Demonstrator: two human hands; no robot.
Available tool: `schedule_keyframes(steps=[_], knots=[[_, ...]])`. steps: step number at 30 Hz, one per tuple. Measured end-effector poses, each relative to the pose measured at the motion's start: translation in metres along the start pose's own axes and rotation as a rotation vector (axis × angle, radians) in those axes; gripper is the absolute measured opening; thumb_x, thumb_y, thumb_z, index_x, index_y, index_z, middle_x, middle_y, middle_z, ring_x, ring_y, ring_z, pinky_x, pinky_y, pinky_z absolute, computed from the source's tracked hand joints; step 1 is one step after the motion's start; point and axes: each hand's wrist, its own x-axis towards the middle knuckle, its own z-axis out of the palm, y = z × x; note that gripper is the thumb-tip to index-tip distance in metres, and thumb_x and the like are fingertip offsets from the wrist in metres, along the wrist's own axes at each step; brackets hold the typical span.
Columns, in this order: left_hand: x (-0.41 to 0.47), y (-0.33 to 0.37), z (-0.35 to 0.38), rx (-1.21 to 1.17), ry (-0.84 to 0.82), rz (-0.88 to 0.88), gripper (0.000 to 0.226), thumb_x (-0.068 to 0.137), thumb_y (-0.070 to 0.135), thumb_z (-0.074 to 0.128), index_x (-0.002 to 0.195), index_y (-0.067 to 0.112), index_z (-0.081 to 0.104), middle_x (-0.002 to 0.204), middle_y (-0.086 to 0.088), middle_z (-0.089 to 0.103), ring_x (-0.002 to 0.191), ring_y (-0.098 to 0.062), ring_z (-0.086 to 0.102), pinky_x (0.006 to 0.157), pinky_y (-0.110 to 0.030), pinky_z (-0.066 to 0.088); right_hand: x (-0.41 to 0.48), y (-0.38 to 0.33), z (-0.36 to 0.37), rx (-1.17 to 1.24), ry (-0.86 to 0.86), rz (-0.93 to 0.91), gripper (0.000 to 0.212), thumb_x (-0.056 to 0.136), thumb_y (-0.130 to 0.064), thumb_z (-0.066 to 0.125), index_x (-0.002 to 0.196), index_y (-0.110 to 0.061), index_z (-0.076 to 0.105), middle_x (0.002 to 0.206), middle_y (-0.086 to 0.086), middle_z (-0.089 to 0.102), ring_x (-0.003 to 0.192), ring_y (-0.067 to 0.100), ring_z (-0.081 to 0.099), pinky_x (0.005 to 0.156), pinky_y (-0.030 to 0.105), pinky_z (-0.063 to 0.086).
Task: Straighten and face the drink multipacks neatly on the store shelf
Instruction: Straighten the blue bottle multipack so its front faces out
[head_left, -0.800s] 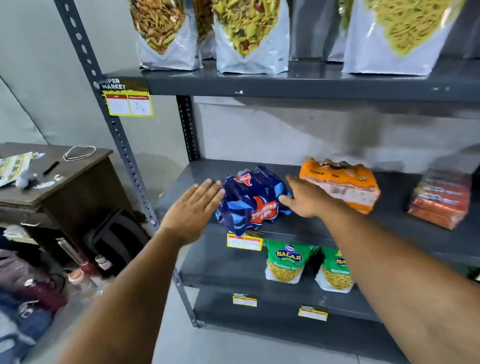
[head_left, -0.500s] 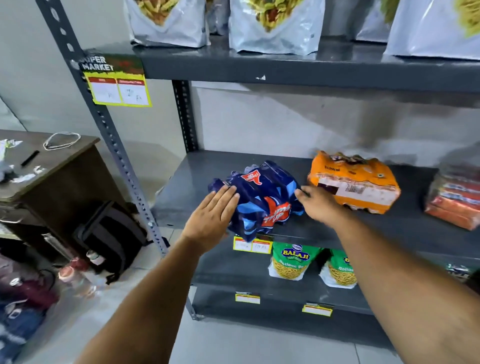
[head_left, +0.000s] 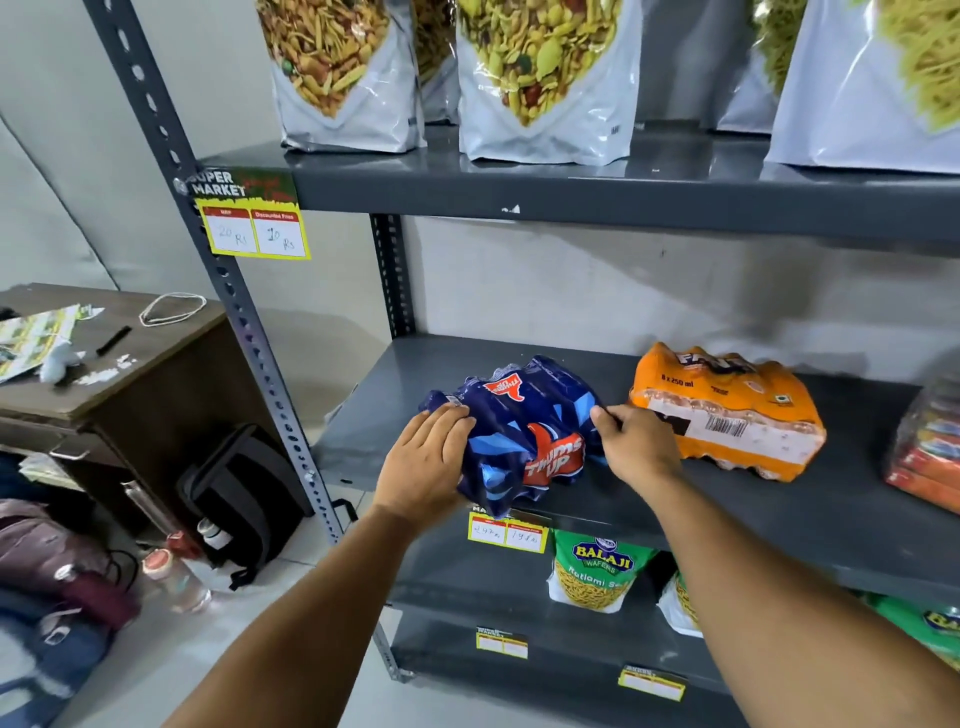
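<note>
A dark blue drink multipack (head_left: 524, 421) lies askew on the middle grey shelf (head_left: 779, 514), one corner hanging over the front edge. My left hand (head_left: 423, 462) presses flat against its left side. My right hand (head_left: 636, 444) grips its right side, fingers curled on the wrap. To the right lies an orange multipack (head_left: 727, 410), turned at an angle with its barcode facing out. A third, red and orange multipack (head_left: 930, 447) sits at the right edge, partly cut off.
Large snack bags (head_left: 545, 78) stand on the shelf above. Green snack packets (head_left: 592, 571) sit on the shelf below. Left of the rack are a brown desk (head_left: 104, 374), a black backpack (head_left: 244, 499) and bottles on the floor.
Both hands have closed in on the blue multipack: the left hand went from hovering beside it to pressing its side, and the right hand now grips its right side.
</note>
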Motion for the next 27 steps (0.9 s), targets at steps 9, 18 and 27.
schedule_keyframes(steps=[9,18,27], knots=[[0.038,-0.035,-0.02,-0.198,-0.203,-0.285,0.117,0.047,0.051,0.089,0.144,0.016,0.033,0.14,-0.011,0.052,0.125,-0.033,0.05,0.103,-0.041,0.042,0.057,-0.051,-0.02,-0.133,0.126,-0.138,0.045,0.094,-0.052,0.047,0.097,-0.019,0.077,0.099,0.008,0.077,0.089,0.03,0.068,0.064,0.029,0.045],[0.075,-0.087,-0.021,-0.656,-0.358,-0.51,0.118,0.039,0.042,0.091,0.141,0.024,0.035,0.116,0.007,0.058,0.104,-0.017,0.058,0.091,-0.03,0.048,0.118,-0.096,-0.003,0.226,-0.091,-0.125,0.04,0.1,-0.036,0.043,0.108,-0.009,0.071,0.122,0.018,0.069,0.11,0.036,0.061,0.081,0.031,0.04],[0.088,-0.115,-0.013,-0.897,-0.469,-0.636,0.113,0.049,0.026,0.096,0.144,0.015,0.036,0.13,-0.002,0.06,0.119,-0.024,0.058,0.104,-0.048,0.047,0.144,-0.119,0.023,0.287,-0.163,-0.074,0.042,0.103,-0.039,0.038,0.134,-0.02,0.059,0.142,0.008,0.057,0.13,0.031,0.052,0.103,0.032,0.039]])
